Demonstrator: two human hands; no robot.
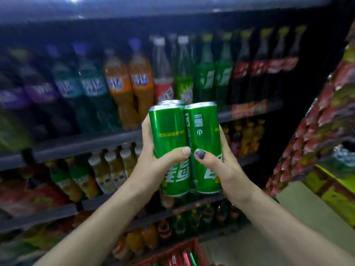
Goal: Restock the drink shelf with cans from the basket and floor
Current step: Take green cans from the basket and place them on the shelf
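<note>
Cans [185,148] sit clamped between my two hands in front of the drink shelf [86,143], a tight green cluster: two slim ones face me side by side and the rim of at least one more shows behind them. My left hand [163,160] wraps the left can with the thumb across its front; my right hand [221,164] does the same on the right can, so each grip is closed on the bundle. The basket [178,254], red, is at the bottom edge below my arms with more cans in it.

To do this step well, I judge I should keep inward pressure even so the back can does not slip, rest the bundle's base on a shelf edge first, then release one side at a time.

Lettering: white characters low on the cans, partly under my thumbs, a yellow line of small print and a code square, none clear enough to read. Bottle labels on the shelf are too blurred to make out.
</note>
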